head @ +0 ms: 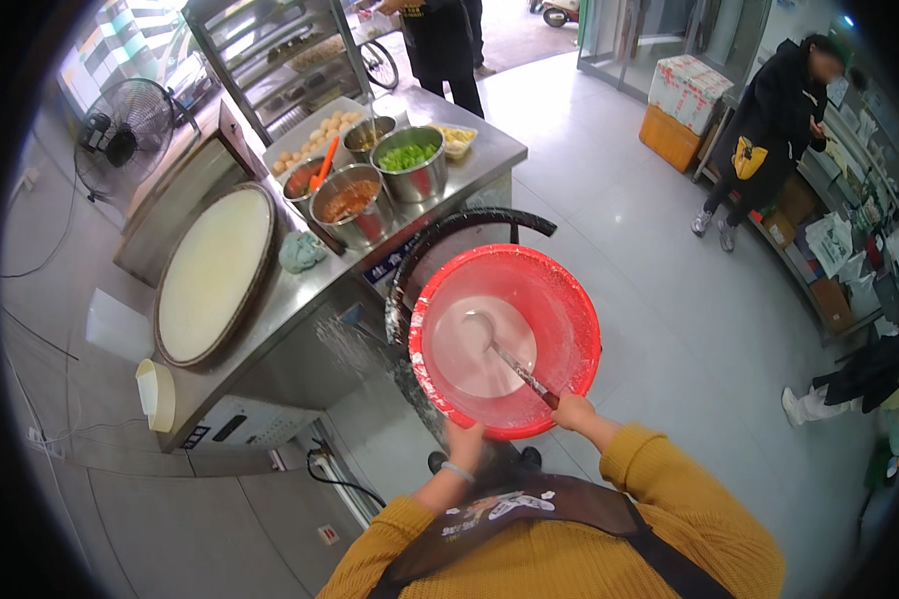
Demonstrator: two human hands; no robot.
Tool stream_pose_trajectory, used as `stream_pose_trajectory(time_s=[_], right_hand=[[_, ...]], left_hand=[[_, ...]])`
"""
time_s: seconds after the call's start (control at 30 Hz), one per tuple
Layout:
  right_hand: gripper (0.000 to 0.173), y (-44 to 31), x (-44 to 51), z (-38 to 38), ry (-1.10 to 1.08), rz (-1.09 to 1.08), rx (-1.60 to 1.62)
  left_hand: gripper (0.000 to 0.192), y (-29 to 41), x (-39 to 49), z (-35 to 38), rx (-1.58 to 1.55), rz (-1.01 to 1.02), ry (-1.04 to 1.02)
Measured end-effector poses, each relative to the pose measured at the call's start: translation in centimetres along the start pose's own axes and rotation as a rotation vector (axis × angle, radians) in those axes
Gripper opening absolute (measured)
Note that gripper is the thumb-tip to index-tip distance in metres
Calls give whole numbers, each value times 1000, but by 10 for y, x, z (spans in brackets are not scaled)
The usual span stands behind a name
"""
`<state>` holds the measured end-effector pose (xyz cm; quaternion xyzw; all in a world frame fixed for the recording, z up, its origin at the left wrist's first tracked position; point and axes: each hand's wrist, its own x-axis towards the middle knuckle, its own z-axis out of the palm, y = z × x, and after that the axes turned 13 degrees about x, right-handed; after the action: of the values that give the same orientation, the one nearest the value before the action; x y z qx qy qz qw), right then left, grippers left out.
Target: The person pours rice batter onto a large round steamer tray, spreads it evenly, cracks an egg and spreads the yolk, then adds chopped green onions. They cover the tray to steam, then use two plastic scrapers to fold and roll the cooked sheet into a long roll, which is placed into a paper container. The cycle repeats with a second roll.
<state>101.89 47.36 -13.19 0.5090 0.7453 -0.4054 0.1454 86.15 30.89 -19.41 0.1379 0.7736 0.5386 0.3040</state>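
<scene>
Before me is a red plastic bucket (569, 314) with a white-smeared rim. Thin, pale liquid batter (464, 359) lies in its bottom. My left hand (464, 445) grips the near rim, thumb over the edge. In my right hand (574, 412), at the rim's lower right, is the handle of a metal ladle (521, 368). The ladle slants down across the bucket, its bowl partly sunk in the batter. Behind the bucket, a black curved edge (464, 219) surrounds a round container, mostly hidden.
On the steel counter (487, 153) stand pots of chopped greens (408, 157) and red sauce (348, 202), a tray of eggs (315, 142), and a large round griddle (217, 277) with a pale surface. A person (775, 135) stands right; another (442, 52) stands beyond the counter.
</scene>
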Motion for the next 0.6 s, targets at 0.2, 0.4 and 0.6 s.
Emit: stream_pose_trajectory(time_s=[0.2,0.4,0.6], right_hand=[[24,83,-6,-8,228,-122,-194],[13,116,-10,-20,18,-103,-58],[8,108,-25,-35,-509,212,685]], left_hand=[[42,20,-54,19,90,37,120],[53,12,-63,31,467,62,153],[55,5,-58,27,551,1,116]])
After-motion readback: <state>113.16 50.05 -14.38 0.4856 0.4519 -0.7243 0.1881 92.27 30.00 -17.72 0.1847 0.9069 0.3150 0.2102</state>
